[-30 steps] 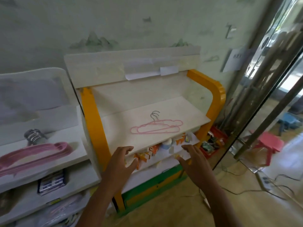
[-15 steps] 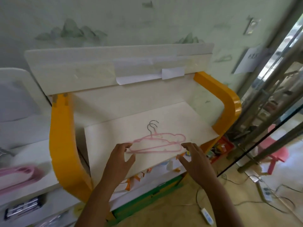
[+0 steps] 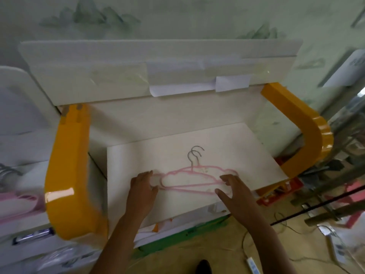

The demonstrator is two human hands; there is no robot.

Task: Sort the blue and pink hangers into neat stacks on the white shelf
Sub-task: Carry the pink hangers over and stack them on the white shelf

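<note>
Two pink hangers (image 3: pixel 189 179) with grey wire hooks lie overlapped on the white shelf (image 3: pixel 246 155), hooks pointing away from me. My left hand (image 3: pixel 143 185) reaches the hangers' left end, fingers around the rounded tip. My right hand (image 3: pixel 233 187) reaches the right end with spread fingers touching the hanger. No blue hanger is in view.
Yellow side frames (image 3: pixel 67 175) flank the shelf left and right. A second white shelf unit (image 3: pixel 25 204) at the left carries a stack of pink hangers (image 3: pixel 17 200). Cables and a power strip (image 3: pixel 253 265) lie on the floor. A glass partition stands at the right.
I have moved closer to the shelf. Both hands have gone forward from the shelf's front edge onto the two ends of the pink hangers.
</note>
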